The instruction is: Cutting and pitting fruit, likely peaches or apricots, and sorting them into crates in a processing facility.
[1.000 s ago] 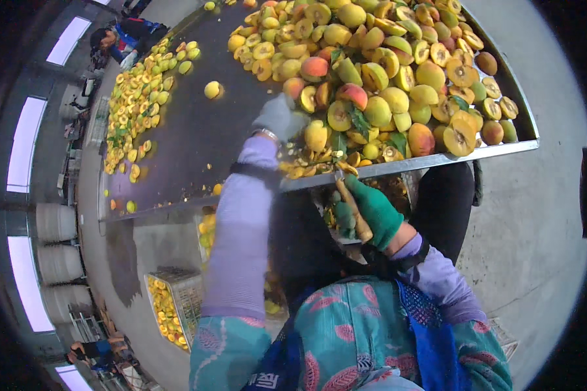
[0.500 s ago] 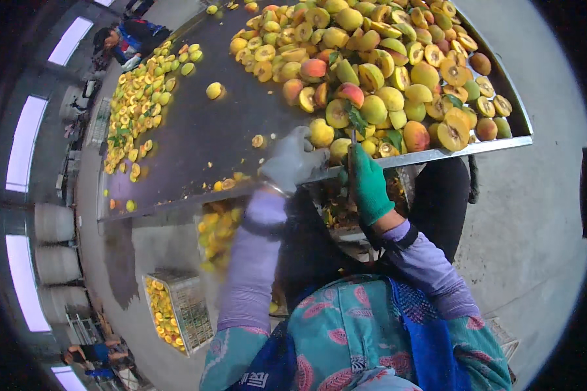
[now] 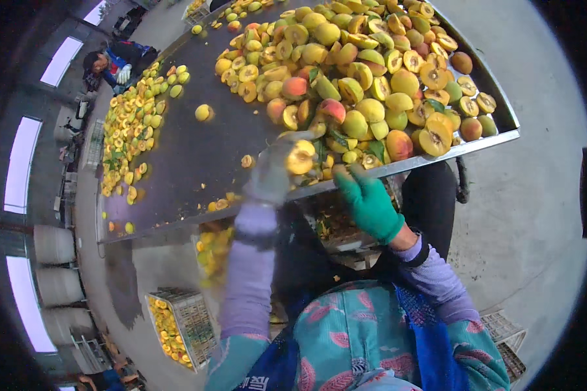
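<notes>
My left hand (image 3: 269, 173), in a pale grey glove and blurred, grips a halved peach (image 3: 300, 158) at the near edge of the table. Its yellow cut face and brown centre show. Beside it my right hand (image 3: 374, 207), in a green glove with dirty fingertips, is closed just at the metal rim. Whatever it grips is hidden behind the fingers. A big heap of peaches (image 3: 355, 78), many cut in half and some whole with red blush, lies past both hands. Green leaves (image 3: 376, 148) are mixed in near the rim.
The dark tabletop (image 3: 195, 163) has a raised metal edge (image 3: 437, 158). A second peach pile (image 3: 134, 124) lies at its left, where a co-worker (image 3: 117, 62) in gloves leans in. Crates of peaches (image 3: 189, 326) stand on the floor. Pale tubs (image 3: 55, 244) line the far left.
My left hand has drawn slightly left and nearer, with a halved peach now showing in it. My right hand has turned; the thin upright tool seen in it before no longer shows clearly.
</notes>
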Demonstrator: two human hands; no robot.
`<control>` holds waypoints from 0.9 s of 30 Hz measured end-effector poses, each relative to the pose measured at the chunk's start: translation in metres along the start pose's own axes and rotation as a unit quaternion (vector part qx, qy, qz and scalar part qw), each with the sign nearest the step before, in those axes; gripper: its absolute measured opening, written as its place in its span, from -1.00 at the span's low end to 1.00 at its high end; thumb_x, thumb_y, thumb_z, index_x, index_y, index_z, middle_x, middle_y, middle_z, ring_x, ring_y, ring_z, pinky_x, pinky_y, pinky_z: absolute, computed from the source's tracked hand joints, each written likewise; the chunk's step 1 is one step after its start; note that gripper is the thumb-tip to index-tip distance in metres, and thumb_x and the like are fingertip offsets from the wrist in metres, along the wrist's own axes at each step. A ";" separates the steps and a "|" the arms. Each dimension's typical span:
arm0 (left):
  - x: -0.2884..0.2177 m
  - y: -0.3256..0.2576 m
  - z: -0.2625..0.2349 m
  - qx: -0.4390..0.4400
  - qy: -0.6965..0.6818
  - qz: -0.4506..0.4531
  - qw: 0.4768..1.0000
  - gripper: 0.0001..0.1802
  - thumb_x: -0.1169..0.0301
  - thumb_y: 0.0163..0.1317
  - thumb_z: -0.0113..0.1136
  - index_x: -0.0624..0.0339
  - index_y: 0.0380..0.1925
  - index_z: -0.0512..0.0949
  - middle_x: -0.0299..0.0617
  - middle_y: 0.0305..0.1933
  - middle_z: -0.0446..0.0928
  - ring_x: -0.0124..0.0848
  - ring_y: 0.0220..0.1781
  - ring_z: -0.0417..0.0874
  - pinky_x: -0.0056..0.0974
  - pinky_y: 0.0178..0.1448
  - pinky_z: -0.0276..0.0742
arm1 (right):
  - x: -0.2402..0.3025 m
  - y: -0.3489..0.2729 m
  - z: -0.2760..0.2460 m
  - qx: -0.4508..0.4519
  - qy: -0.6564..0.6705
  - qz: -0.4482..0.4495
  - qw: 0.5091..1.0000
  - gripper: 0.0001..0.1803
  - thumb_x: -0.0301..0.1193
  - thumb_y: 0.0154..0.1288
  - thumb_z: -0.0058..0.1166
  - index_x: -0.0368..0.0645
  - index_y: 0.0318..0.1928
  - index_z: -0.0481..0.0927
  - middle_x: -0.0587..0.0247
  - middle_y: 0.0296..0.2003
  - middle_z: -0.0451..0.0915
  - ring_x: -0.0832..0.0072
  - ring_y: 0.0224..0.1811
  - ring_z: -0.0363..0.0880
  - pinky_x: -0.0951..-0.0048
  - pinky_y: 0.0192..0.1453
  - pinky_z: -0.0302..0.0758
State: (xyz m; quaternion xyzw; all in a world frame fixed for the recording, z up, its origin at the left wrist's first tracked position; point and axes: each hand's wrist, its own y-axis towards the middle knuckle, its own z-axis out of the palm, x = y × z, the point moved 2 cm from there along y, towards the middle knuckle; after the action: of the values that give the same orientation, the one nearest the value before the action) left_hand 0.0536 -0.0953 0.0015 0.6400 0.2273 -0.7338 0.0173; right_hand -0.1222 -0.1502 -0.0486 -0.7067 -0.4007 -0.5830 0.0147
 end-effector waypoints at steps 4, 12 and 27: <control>0.026 -0.023 0.004 -0.103 0.422 0.350 0.830 -0.69 0.43 0.20 0.07 0.20 -0.04 0.42 -0.18 -0.15 0.54 -0.33 -0.12 0.57 -0.29 -0.02 0.50 | 0.032 -0.001 0.016 0.127 -0.084 -0.004 0.988 -0.75 -0.39 0.19 -0.05 -0.18 -0.13 0.39 -0.09 -0.34 0.46 0.03 -0.58 0.48 0.08 -0.59 0.37; 0.026 -0.041 0.014 -0.205 0.257 0.314 0.891 -0.67 0.26 0.37 -0.21 0.25 -0.16 0.46 -0.13 -0.22 0.55 -0.35 -0.18 0.56 -0.28 -0.04 0.48 | 0.048 -0.011 0.031 0.109 0.016 0.090 0.990 -0.73 -0.26 0.36 -0.21 -0.18 -0.10 0.40 -0.12 -0.50 0.45 -0.09 -0.47 0.47 0.05 -0.50 0.35; 0.026 -0.048 0.033 -0.258 0.096 0.261 0.925 -0.49 0.06 0.40 -0.34 0.25 -0.14 0.48 -0.08 -0.23 0.55 -0.34 -0.21 0.56 -0.28 -0.02 0.46 | 0.058 -0.013 0.040 0.131 0.028 0.160 0.978 -0.71 -0.27 0.39 -0.29 -0.25 -0.18 0.40 -0.24 -0.45 0.43 -0.10 -0.48 0.47 -0.04 -0.47 0.38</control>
State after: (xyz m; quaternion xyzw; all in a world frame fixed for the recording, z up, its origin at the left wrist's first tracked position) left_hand 0.0030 -0.0572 -0.0061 0.7172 0.2341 -0.5543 0.3514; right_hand -0.0973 -0.0898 -0.0191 -0.7369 -0.3545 -0.5354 0.2113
